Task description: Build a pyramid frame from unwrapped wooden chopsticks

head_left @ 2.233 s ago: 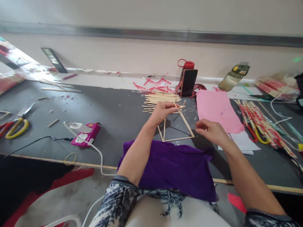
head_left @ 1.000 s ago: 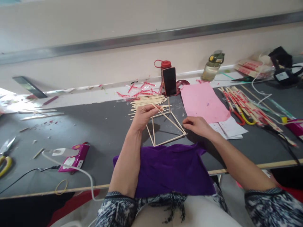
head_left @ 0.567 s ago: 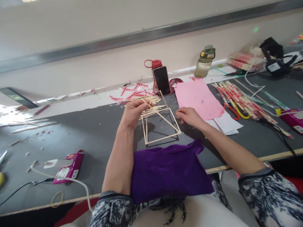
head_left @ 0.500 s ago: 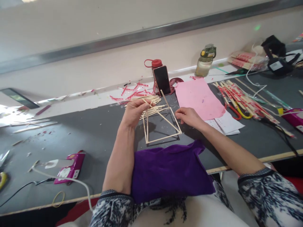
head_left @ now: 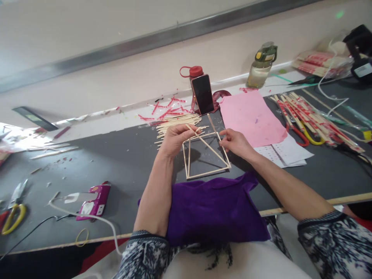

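Observation:
A frame of thin wooden sticks (head_left: 208, 171) stands on the grey table in front of me, with a square base and slanting sticks rising from its corners. My left hand (head_left: 177, 140) pinches the upper ends of slanting sticks above the frame's left side. At the right side, my right hand (head_left: 234, 142) has its fingertips closed at the base's right stick, near the far corner. From that corner another stick (head_left: 212, 123) leans up and away. Behind the left hand lies a pile of loose sticks (head_left: 174, 124).
A phone (head_left: 202, 94) leans on a red-capped bottle (head_left: 196, 71). Pink paper (head_left: 252, 116), wrapped chopsticks (head_left: 315, 120) and a water bottle (head_left: 261, 66) lie or stand to the right. Scissors (head_left: 14, 213) and a purple power strip (head_left: 94, 201) are at left. A purple cloth (head_left: 215, 213) covers the near edge.
The view has shifted, so most things appear farther right. My right hand's fingers have spread slightly at the right stick; my left hand keeps its pinch on the stick ends.

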The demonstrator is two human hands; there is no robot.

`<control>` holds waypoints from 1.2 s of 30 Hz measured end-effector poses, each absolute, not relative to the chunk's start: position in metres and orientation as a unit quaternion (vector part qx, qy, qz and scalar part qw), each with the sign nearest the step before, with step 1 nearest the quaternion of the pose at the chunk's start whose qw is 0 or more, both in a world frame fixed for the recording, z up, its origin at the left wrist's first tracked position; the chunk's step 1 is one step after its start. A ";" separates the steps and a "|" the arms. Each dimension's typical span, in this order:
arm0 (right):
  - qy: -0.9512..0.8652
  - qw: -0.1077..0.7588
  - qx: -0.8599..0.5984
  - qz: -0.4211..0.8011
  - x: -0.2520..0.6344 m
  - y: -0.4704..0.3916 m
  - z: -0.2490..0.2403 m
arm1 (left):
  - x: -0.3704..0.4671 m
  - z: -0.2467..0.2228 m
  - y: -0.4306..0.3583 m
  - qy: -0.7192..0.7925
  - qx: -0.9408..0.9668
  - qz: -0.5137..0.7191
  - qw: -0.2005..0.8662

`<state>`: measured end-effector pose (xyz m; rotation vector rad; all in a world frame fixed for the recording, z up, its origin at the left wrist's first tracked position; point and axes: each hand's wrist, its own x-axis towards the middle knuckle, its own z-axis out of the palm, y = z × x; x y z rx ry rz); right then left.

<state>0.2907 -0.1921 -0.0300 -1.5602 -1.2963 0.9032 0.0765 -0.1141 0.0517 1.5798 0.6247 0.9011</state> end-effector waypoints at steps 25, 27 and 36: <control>-0.539 0.464 -0.654 0.257 0.297 -0.206 -0.020 | 0.062 0.042 -0.110 0.257 0.643 0.403 0.599; -0.552 0.467 -0.649 0.237 0.299 -0.208 -0.023 | 0.058 0.042 -0.110 0.257 0.626 0.411 0.611; -0.654 0.401 -0.638 0.068 0.304 -0.211 -0.040 | 0.045 0.039 -0.106 0.239 0.597 0.435 0.631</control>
